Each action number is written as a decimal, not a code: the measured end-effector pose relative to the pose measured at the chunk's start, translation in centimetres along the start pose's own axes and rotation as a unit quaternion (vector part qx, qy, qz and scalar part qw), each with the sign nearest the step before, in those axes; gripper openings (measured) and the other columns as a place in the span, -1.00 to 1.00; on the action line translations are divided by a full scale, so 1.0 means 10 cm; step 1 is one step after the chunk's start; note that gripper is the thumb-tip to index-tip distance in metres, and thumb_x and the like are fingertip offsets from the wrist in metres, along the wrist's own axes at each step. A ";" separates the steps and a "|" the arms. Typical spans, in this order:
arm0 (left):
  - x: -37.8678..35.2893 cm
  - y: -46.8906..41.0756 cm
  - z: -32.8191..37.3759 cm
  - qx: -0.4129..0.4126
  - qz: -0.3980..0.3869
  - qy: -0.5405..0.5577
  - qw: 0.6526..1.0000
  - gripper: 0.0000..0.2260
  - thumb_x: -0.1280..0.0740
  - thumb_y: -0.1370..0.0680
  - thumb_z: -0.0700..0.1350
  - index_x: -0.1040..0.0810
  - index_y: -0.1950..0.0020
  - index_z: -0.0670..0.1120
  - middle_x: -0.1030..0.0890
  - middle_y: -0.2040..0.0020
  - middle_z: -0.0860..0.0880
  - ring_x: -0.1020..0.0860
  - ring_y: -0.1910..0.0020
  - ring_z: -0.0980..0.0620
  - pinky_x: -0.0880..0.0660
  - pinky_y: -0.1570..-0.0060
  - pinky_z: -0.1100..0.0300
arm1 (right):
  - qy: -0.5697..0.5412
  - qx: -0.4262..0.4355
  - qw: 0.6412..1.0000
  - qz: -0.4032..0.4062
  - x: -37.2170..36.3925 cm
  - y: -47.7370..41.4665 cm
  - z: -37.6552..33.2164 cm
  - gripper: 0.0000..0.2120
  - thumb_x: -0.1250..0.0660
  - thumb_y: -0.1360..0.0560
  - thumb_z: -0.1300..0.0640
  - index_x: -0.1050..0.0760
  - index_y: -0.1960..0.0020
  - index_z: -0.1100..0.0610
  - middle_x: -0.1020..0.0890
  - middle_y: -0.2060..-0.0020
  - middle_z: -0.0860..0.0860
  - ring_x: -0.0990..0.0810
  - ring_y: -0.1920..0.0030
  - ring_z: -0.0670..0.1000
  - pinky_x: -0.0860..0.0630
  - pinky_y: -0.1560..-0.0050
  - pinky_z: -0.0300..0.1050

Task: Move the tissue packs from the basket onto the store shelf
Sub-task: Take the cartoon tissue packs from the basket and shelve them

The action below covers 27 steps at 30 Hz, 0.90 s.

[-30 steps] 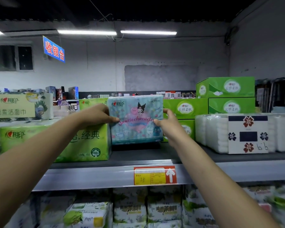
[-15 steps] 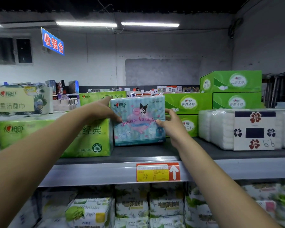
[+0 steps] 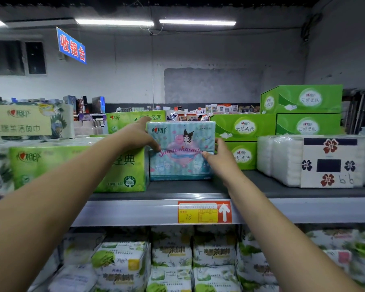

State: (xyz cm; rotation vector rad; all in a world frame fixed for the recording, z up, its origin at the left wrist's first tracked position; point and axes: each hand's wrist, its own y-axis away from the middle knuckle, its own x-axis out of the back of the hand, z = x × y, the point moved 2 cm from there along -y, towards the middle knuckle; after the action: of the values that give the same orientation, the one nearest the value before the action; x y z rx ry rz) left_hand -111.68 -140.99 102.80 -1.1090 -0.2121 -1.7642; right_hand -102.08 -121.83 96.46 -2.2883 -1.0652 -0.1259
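Note:
A light blue tissue pack [image 3: 181, 150] with cartoon characters and pink lettering stands upright on the dark top shelf [image 3: 177, 187]. My left hand [image 3: 136, 135] grips its upper left edge, thumb across the front. My right hand [image 3: 220, 157] holds its right side, thumb on the front face. The pack sits between a green tissue pack [image 3: 122, 171] on the left and green boxes [image 3: 243, 142] on the right. No basket shows in this view.
White cotton-pad packs [image 3: 312, 161] with flower labels fill the shelf's right end. More green boxes [image 3: 301, 99] stack behind them. A yellow and red price tag [image 3: 204, 211] sits on the shelf's front rail. Tissue packs [image 3: 171, 256] crowd the lower shelf.
The blue pack has come down from just above the shelf and now rests on it, pushed slightly further back. Both hands stayed on its sides.

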 end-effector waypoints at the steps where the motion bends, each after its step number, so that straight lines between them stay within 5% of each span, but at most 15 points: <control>1: 0.01 0.01 -0.03 0.009 0.022 -0.004 1.000 -0.19 -0.54 -0.33 -0.11 -0.16 -0.45 -0.13 -0.49 -0.13 -0.16 -0.48 -0.13 -0.17 -0.46 -0.13 -0.03 | 0.002 0.000 1.000 -0.001 0.00 0.01 0.00 -0.66 -0.28 -0.55 0.18 -0.31 -0.29 0.14 -0.53 -0.24 0.07 -0.51 -0.22 0.10 -0.48 -0.19 0.10; 7: 0.04 0.07 -0.04 -0.085 0.121 0.004 0.989 -0.47 -0.49 -0.41 -0.05 -0.31 -0.24 -0.16 -0.50 0.20 -0.02 -0.49 0.23 0.05 -0.39 0.28 0.21 | 0.009 0.028 0.999 0.021 0.03 0.03 -0.02 -0.56 -0.32 -0.51 0.21 -0.24 -0.33 0.14 -0.49 -0.27 0.06 -0.49 -0.25 0.07 -0.50 -0.12 -0.01; 12: 0.04 0.14 -0.04 -0.123 0.200 -0.035 0.971 -0.67 -0.29 -0.56 0.07 -0.48 -0.18 -0.13 -0.57 0.20 0.01 -0.53 0.22 0.03 -0.44 0.24 0.17 | -0.010 0.074 0.995 0.071 0.05 0.03 -0.05 -0.48 -0.37 -0.47 0.21 -0.23 -0.34 0.13 -0.45 -0.28 0.07 -0.46 -0.19 -0.02 -0.46 -0.04 -0.17; 18: 0.01 0.38 0.08 -0.170 0.378 -0.105 0.904 -0.71 -0.17 -0.62 0.02 -0.54 0.00 -0.17 -0.63 0.15 -0.05 -0.55 0.21 -0.06 -0.38 0.28 0.14 | -0.006 0.139 0.981 0.137 0.09 0.07 -0.06 -0.60 -0.36 -0.47 0.20 -0.34 -0.26 0.15 -0.45 -0.21 0.06 -0.40 -0.05 -0.12 -0.30 0.13 -0.47; 22: -0.03 0.65 0.15 -0.212 0.396 -0.198 0.871 -0.78 -0.18 -0.61 -0.03 -0.53 0.03 -0.15 -0.67 0.15 -0.05 -0.48 0.32 -0.01 -0.27 0.44 0.23 | -0.008 0.175 0.969 0.173 0.10 0.06 -0.06 -0.75 -0.33 -0.46 0.22 -0.42 -0.13 0.15 -0.49 -0.04 0.03 -0.45 0.03 -0.07 -0.34 0.09 -0.31; 27: -0.07 0.99 0.15 -0.175 0.380 -0.168 0.893 -0.81 -0.23 -0.58 -0.04 -0.54 0.05 -0.13 -0.66 0.16 -0.05 -0.58 0.25 -0.11 -0.45 0.31 0.09 | 0.000 0.184 0.962 0.200 0.11 0.07 -0.04 -0.85 -0.32 -0.46 0.19 -0.44 -0.03 0.12 -0.52 0.10 0.06 -0.50 0.12 0.03 -0.51 0.15 -0.06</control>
State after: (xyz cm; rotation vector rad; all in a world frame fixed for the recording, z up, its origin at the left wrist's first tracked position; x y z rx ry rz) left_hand -102.75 -144.46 99.79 -1.4958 0.3192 -0.9158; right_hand -100.80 -121.69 96.85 -2.1064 -0.5489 0.2168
